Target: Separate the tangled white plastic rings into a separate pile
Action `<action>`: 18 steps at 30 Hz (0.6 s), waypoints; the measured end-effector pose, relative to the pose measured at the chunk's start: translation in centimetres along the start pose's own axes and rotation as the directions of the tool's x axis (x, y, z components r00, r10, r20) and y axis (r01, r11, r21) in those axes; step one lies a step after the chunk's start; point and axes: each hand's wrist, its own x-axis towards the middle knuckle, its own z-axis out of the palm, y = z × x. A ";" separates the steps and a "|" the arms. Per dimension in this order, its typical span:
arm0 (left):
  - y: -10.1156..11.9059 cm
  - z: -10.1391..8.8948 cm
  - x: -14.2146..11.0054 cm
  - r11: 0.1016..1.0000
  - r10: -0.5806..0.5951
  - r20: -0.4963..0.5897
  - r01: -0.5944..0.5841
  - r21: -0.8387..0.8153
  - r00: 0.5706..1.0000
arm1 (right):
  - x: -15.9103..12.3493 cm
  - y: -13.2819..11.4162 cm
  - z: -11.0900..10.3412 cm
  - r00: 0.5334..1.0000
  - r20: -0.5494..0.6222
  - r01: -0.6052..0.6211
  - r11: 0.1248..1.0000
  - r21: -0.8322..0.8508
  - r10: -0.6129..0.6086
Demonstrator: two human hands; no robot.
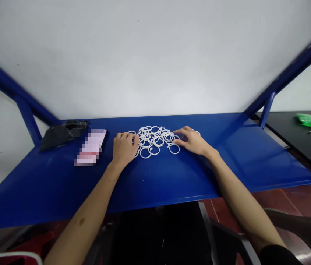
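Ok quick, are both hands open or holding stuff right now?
Left hand: over some thin, round white plastic rings; grip can't be told.
Right hand: open, thumb and fingers apart, at their right edge.

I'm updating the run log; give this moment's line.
white rings: loose pile; left hand: over left side; right hand: over right side; phone: farther left

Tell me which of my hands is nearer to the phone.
Left. Your left hand is just to the right of the phone, at the left edge of the pile of white rings; your right hand is farther off, at the pile's right edge.
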 end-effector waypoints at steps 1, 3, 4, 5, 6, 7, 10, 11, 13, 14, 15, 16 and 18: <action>0.1 0.2 0.0 0.999 0.025 -0.004 -0.025 -0.027 1.000 | 0.0 -0.4 0.3 0.998 0.065 0.011 1.000 0.025 -0.013; 0.3 0.6 0.0 0.997 0.050 -0.004 -0.050 -0.063 0.999 | -0.1 -1.0 1.0 0.994 0.110 0.004 1.000 0.030 -0.007; 0.5 0.7 0.0 0.996 0.049 -0.002 -0.049 -0.072 0.999 | -0.1 -1.2 1.5 0.995 0.101 -0.001 1.000 0.021 -0.002; 0.7 0.7 0.0 0.996 0.044 -0.001 -0.044 -0.075 0.999 | -0.1 -1.5 2.0 0.997 0.083 -0.001 1.000 0.012 0.000; 0.9 0.7 0.0 0.996 0.038 -0.002 -0.038 -0.075 0.999 | -0.1 -1.7 2.5 0.998 0.061 0.003 1.000 0.008 -0.004; 1.1 0.5 0.0 0.997 0.035 -0.007 -0.036 -0.073 0.999 | 0.0 -2.0 3.0 0.999 0.040 0.008 1.000 0.012 -0.009; 1.8 -0.1 0.1 0.996 0.063 -0.025 -0.064 -0.069 0.998 | 0.3 -3.6 4.0 1.000 0.010 0.027 0.998 0.060 -0.028; 2.1 -0.3 0.1 0.994 0.083 -0.030 -0.085 -0.075 0.996 | 0.4 -4.2 4.1 0.999 0.016 0.036 0.996 0.083 -0.037; 2.7 -0.7 0.1 0.984 0.141 -0.040 -0.145 -0.108 0.989 | 0.6 -5.3 3.8 0.998 0.021 0.054 0.993 0.108 -0.056; 3.1 -0.9 0.0 0.975 0.175 -0.046 -0.180 -0.132 0.983 | 0.6 -5.8 3.5 0.998 0.014 0.060 0.993 0.105 -0.061; 3.4 -1.1 -0.1 0.963 0.211 -0.048 -0.216 -0.159 0.976 | 0.6 -6.0 3.2 0.998 -0.001 0.061 0.994 0.092 -0.061; 3.8 -1.2 -0.3 0.950 0.248 -0.043 -0.252 -0.185 0.968 | 0.5 -6.1 2.9 0.998 -0.015 0.057 0.996 0.071 -0.056; 4.4 -1.3 -0.7 0.923 0.318 -0.008 -0.311 -0.224 0.948 | 0.4 -5.7 2.5 0.999 -0.030 0.045 0.999 0.016 -0.044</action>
